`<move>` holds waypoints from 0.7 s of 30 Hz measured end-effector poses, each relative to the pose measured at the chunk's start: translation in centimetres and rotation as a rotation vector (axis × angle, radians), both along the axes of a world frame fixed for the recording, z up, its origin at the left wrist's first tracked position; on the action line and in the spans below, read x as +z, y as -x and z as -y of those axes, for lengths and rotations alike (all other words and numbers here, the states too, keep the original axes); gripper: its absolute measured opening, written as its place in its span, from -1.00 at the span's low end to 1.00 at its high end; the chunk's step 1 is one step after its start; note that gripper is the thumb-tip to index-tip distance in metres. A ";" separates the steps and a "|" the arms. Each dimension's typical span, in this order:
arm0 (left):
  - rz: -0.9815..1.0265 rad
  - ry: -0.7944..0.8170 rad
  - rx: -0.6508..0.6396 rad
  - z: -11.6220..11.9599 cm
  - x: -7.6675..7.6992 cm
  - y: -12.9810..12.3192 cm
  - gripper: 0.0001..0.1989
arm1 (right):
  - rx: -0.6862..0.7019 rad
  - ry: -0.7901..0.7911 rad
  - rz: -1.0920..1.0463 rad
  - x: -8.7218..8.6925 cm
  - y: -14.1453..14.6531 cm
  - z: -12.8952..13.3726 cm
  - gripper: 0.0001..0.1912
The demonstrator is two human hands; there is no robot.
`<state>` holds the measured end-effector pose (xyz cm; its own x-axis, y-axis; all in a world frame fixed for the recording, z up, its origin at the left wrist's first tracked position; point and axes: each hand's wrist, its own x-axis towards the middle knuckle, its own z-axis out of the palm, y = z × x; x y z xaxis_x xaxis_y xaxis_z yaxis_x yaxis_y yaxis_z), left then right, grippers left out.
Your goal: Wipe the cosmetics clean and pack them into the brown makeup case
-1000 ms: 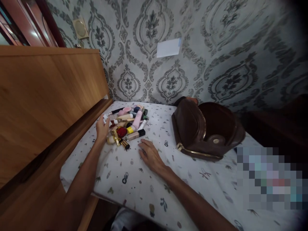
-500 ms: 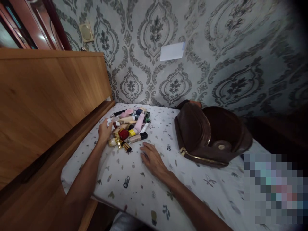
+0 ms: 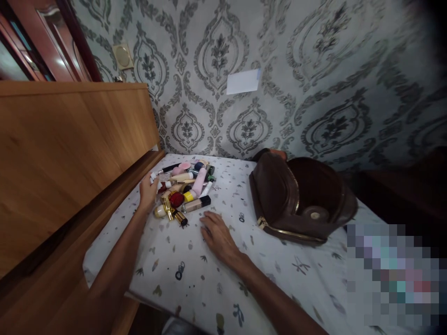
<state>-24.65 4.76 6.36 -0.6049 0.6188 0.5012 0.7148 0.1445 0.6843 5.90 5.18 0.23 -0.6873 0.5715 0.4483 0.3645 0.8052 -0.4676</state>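
Note:
A heap of cosmetics lies on the patterned white cloth (image 3: 195, 265). In it are a pink tube with a yellow cap (image 3: 199, 183), a foundation bottle with a black cap (image 3: 196, 204), a round red item (image 3: 176, 199) and a gold-and-black tube (image 3: 179, 217). My left hand (image 3: 148, 191) is at the heap's left edge, its fingers closed around a small white item (image 3: 153, 177), partly hidden. Just below the foundation bottle, my right hand (image 3: 217, 235) rests on the cloth, fingers apart, holding nothing.
An open brown bag (image 3: 279, 200) with a gold zipper stands at the right of the cloth. A wooden panel (image 3: 77, 139) rises along the left. Patterned wallpaper with a white paper (image 3: 243, 81) is behind. Something blurred out (image 3: 394, 274) lies at the lower right.
The whole view has shifted slightly. My left hand has stayed at the left edge of the heap with the white item, and my right hand has hardly moved on the cloth.

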 end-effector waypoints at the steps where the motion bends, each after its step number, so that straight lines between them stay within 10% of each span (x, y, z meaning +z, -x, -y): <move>1: -0.040 0.031 -0.010 -0.8 0.7 0.1 -0.75 | -0.001 -0.003 -0.006 0.0 0.0 0.1 -0.72; 9: -0.291 0.449 -0.175 -10.7 5.8 0.1 -0.70 | -0.006 0.028 0.009 0.3 0.0 0.3 -0.75; 21: -0.322 0.725 -0.334 -16.7 4.7 -0.3 -0.68 | -0.020 0.020 0.062 1.4 -0.1 0.8 -0.84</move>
